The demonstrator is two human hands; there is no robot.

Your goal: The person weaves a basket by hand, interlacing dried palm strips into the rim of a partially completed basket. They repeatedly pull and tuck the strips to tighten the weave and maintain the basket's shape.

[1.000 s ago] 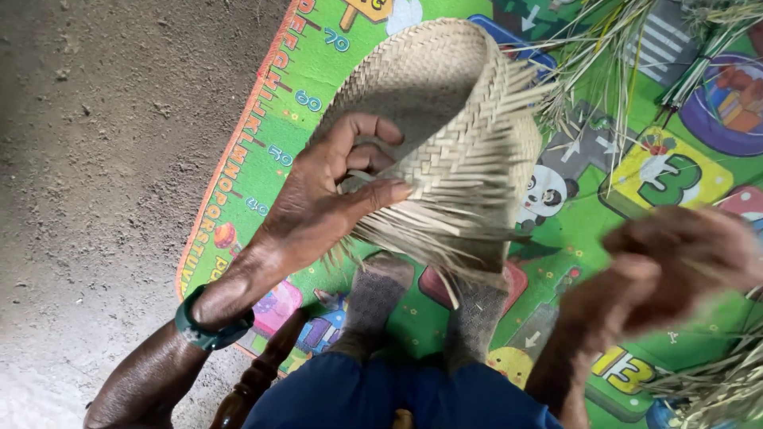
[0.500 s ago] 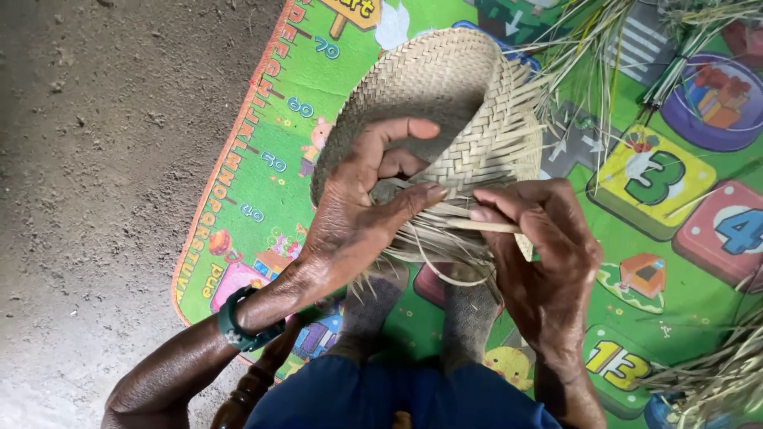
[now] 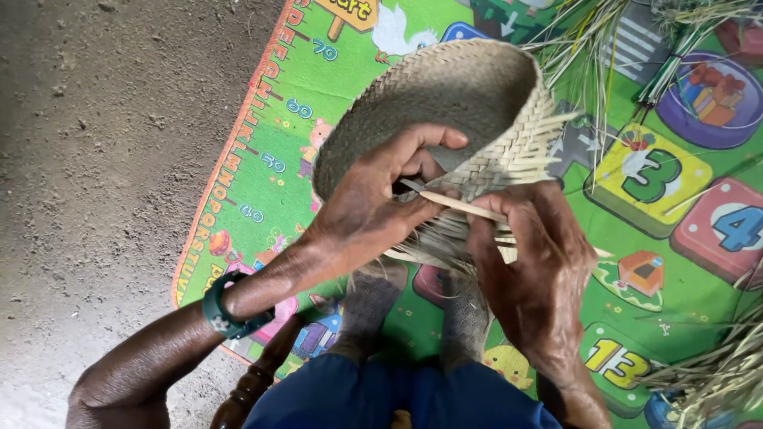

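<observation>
— Straw-coloured and plaited in a herringbone weave: the half-made basket (image 3: 445, 103) sits over the person's knees, above the bright green play mat (image 3: 262, 167) with its numbered tiles.

— And the hands?

— Left hand (image 3: 373, 206) curls its grip around the basket's rim, fingers clenched on the weave. Right hand (image 3: 532, 270) pinches a flat pale strip (image 3: 457, 204) at the frayed edge.

— Anything nearby?

— Loose green-and-dry fronds (image 3: 604, 40) at the mat's top, bare earth floor (image 3: 95, 159) alongside.
</observation>
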